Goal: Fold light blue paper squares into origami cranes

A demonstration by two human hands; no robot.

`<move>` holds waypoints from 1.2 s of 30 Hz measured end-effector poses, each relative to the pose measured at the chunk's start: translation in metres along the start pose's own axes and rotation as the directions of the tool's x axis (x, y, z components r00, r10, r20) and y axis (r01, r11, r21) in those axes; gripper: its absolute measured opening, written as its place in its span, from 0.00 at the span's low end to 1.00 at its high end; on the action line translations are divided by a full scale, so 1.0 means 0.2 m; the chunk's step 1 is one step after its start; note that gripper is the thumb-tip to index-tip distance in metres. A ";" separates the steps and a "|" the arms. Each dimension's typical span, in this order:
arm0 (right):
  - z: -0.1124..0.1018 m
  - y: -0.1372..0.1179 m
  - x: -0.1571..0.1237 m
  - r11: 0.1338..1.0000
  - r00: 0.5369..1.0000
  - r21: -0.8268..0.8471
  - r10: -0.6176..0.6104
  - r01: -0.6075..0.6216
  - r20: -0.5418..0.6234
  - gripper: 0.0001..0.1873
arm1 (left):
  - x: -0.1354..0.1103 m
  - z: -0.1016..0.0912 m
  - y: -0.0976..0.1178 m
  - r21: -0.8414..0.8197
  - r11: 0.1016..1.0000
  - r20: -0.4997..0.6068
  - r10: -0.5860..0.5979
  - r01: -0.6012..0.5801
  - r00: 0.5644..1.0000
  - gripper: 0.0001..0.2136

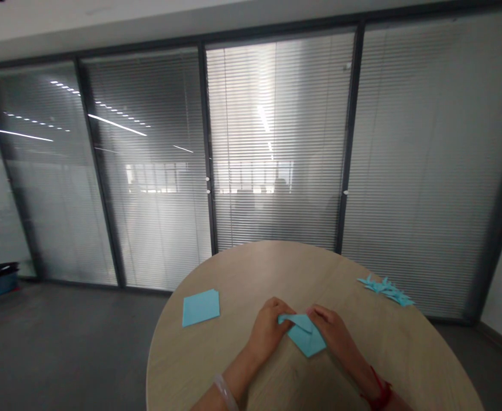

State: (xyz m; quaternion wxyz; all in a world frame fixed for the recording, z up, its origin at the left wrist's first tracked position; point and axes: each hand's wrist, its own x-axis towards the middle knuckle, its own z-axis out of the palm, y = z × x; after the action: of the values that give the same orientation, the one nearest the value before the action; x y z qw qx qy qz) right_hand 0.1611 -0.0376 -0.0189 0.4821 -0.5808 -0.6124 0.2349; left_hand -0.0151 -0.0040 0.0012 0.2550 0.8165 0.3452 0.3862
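Between my hands, near the front of the round table, is a partly folded sheet of light blue paper [308, 341]. A narrow flap crosses its upper left part, and one corner points toward me. My left hand [273, 321] pinches the flap at the paper's left side between thumb and fingers. At the upper right edge, my right hand [328, 325] has its fingers closed on the same paper. A stack of blue paper sheets [201, 307] lies to the left. Several small folded blue paper pieces with pointed tips [385, 287] lie in a cluster at the right edge.
The round wooden table [268, 268] has a curved edge on both sides. Behind it runs a glass partition with blinds [276, 142] in dark frames. A dark-rimmed blue container [0, 279] stands on the grey floor at the far left.
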 end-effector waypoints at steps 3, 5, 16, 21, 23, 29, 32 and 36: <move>0.01 0.00 -0.01 0.999 0.999 -0.045 -0.020 0.022 0.040 0.18 | -0.02 0.01 0.00 0.094 0.995 0.126 0.012 -0.024 0.992 0.11; 0.02 0.01 -0.01 0.996 0.997 -0.077 -0.044 0.049 0.063 0.18 | -0.04 0.01 0.00 0.138 0.988 0.218 0.034 -0.065 0.975 0.12; 0.02 0.00 -0.04 0.967 0.953 -0.104 -0.247 0.231 -0.176 0.18 | 0.00 0.05 -0.09 -0.069 0.980 0.060 -0.181 0.184 0.982 0.23; 0.04 0.02 -0.06 0.756 0.794 -0.368 -0.603 0.541 -0.073 0.19 | 0.02 0.08 -0.14 -0.514 0.802 0.138 -0.273 0.304 0.952 0.25; 0.05 0.02 -0.07 0.670 0.750 -0.429 -0.661 0.606 0.028 0.22 | 0.02 0.08 -0.13 -0.620 0.729 0.136 -0.264 0.289 0.955 0.24; 0.05 -0.03 -0.08 0.540 0.691 -0.512 -0.706 0.668 0.156 0.23 | 0.02 0.08 -0.06 -0.808 0.527 0.146 -0.254 0.263 0.956 0.19; 0.04 -0.05 -0.08 0.516 0.672 -0.534 -0.727 0.670 0.141 0.20 | 0.00 0.08 -0.05 -0.855 0.425 0.182 -0.291 0.297 0.939 0.16; 0.05 -0.04 -0.08 0.487 0.652 -0.569 -0.749 0.662 0.118 0.20 | 0.00 0.06 -0.03 -0.897 0.318 0.202 -0.323 0.307 0.925 0.14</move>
State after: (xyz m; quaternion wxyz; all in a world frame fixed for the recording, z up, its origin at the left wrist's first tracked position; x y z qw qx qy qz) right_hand 0.1467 -0.0524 -0.0215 0.3831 -0.4076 -0.7992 -0.2200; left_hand -0.0072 -0.0017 -0.0100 0.7292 0.4526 0.2278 0.4599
